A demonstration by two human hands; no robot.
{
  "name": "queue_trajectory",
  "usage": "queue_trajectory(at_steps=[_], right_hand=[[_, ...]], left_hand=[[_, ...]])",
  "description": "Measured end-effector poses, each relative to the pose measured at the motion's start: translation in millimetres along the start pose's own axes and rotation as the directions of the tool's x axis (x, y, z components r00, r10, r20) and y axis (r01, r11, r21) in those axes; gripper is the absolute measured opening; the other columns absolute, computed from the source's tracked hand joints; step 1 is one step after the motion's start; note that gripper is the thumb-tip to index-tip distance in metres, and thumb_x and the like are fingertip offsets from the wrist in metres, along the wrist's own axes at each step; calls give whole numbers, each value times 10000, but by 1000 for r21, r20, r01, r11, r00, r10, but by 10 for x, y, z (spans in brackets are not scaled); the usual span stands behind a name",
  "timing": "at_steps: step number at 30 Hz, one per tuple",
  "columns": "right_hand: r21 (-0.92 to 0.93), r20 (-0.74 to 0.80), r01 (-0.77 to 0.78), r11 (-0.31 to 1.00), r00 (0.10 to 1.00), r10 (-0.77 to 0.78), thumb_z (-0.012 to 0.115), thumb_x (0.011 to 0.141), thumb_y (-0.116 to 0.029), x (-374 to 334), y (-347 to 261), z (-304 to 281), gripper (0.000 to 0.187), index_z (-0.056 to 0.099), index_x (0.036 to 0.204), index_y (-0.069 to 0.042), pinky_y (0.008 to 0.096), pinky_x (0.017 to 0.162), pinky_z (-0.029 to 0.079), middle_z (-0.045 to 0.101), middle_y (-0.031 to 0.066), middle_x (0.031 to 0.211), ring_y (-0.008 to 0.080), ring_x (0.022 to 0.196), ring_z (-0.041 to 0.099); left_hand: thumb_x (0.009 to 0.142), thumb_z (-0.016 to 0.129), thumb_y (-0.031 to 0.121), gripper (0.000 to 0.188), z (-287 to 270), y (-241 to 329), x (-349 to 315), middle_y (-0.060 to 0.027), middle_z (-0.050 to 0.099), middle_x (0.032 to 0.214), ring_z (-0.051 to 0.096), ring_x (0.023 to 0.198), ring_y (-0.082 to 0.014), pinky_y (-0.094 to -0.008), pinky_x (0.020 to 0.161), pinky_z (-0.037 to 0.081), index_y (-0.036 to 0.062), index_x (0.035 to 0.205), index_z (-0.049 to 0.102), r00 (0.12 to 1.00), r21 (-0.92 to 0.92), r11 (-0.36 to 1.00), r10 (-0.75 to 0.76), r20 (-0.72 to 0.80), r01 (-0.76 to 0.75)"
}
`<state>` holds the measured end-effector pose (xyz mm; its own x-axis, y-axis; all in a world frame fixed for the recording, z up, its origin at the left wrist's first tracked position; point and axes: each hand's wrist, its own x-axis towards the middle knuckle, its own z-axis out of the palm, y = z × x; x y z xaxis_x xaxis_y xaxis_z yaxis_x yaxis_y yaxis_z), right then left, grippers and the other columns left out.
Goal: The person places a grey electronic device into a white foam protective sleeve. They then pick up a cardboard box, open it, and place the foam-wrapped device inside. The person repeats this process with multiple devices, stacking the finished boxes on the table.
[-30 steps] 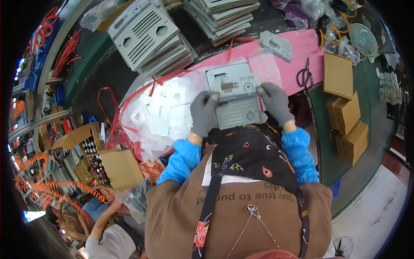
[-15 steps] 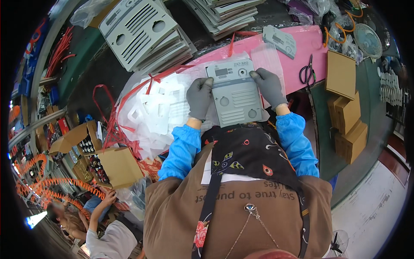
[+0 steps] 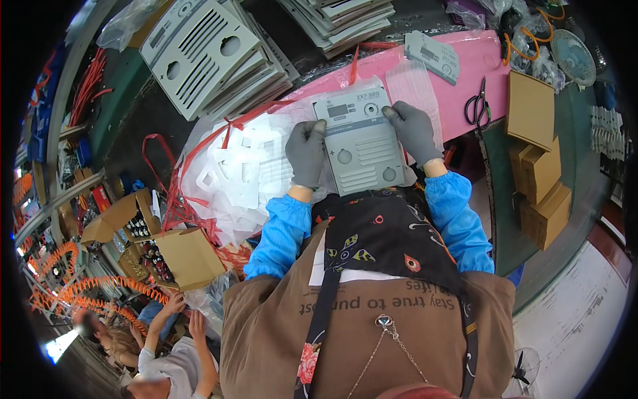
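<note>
A light grey front panel (image 3: 365, 133) with vent slots, round holes and a small dark window stands before my body, its lower edge near my apron. My left hand (image 3: 307, 154), in a grey glove, pinches its left edge near the top. Gloved in grey too, my right hand (image 3: 415, 133) grips the upper right edge with thumb and bent fingers. White cut-out sheets (image 3: 249, 163) lie just left of my left hand. Beyond my right hand, a smaller grey panel (image 3: 432, 56) rests on a pink sheet (image 3: 465, 90).
Stacks of larger panels (image 3: 199, 56) and more panels (image 3: 339, 23) stand at the back. Black-handled scissors (image 3: 477, 110) lie at the right, near cardboard boxes (image 3: 541, 166). Red straps (image 3: 176, 193) trail on the left. At lower left, a co-worker (image 3: 179, 362) reaches toward an open carton (image 3: 189, 256).
My hands keep their grip on the panel, which has hardly moved. The view has shifted slightly. The co-worker at lower left has moved, and a second raised hand now shows.
</note>
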<state>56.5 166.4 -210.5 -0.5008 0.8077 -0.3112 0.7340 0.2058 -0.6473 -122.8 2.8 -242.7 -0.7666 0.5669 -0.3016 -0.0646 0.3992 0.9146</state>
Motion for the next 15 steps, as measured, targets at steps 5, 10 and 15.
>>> queue_trajectory(at_steps=[5,10,15], right_hand=[[-7,6,2,1000,1000,-2,582,948,-386,-4,-18,-7,343,648,902,-53,461,705,467,648,186,836,388,807,619],[3,11,-3,1000,1000,3,582,952,-372,-6,-48,-23,337,646,907,-45,461,712,466,647,191,844,390,814,619],[11,11,-20,1000,1000,20,584,951,-373,-5,-33,-4,339,648,907,-43,459,715,466,650,187,851,383,816,624]], left_hand=[[909,702,221,235,5,31,-4,-35,657,782,567,662,-85,-249,596,481,-12,929,683,1000,0,1000,-15,-8,15],[901,709,220,237,-2,36,-2,-41,662,790,566,667,-87,-253,604,482,-15,923,681,999,-15,999,-38,4,38],[897,709,218,237,4,66,-12,-43,663,789,569,666,-89,-257,606,487,-16,922,680,999,-7,999,-32,-7,32]])
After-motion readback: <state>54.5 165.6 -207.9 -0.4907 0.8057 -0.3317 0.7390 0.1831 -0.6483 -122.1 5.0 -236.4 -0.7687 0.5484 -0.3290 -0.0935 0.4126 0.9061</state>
